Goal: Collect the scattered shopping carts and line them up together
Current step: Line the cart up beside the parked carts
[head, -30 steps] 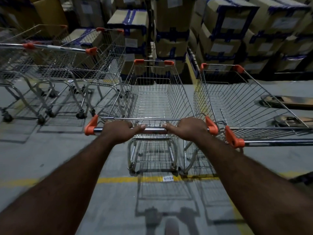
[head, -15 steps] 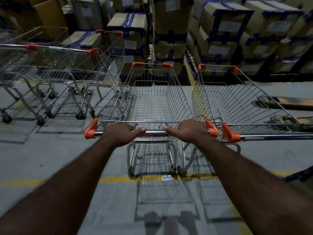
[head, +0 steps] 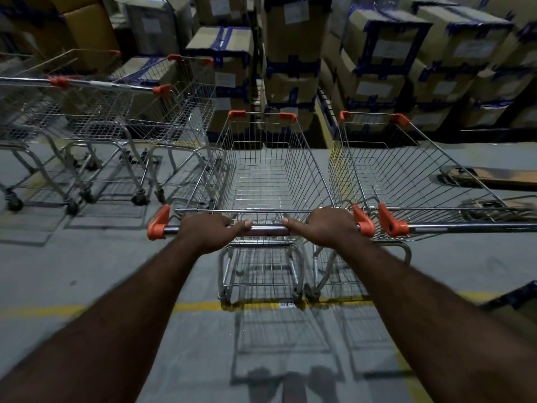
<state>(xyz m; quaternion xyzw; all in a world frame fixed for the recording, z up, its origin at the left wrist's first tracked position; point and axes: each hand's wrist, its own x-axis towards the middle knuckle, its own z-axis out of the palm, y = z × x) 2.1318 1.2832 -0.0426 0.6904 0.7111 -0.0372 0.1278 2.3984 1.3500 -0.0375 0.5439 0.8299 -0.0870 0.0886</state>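
A wire shopping cart point(head: 263, 181) with orange corner caps stands straight ahead of me. My left hand point(head: 207, 229) and my right hand point(head: 325, 225) both grip its chrome handle bar point(head: 267, 229), thumbs pointing inward. A second cart point(head: 406, 175) stands right beside it on the right, parallel, the two handle ends almost touching. Further left, several more carts point(head: 101, 112) are nested in a row that points right.
Stacks of taped cardboard boxes point(head: 290, 53) wall off the far side just beyond the carts' noses. A yellow floor line point(head: 58, 311) runs under the rear wheels. A flat wooden piece point(head: 494, 177) lies on the grey floor at right.
The cart I hold has rolled a little forward and drawn closer alongside the right cart; its handle end now nearly meets the neighbour's. Both hands keep the same grip.
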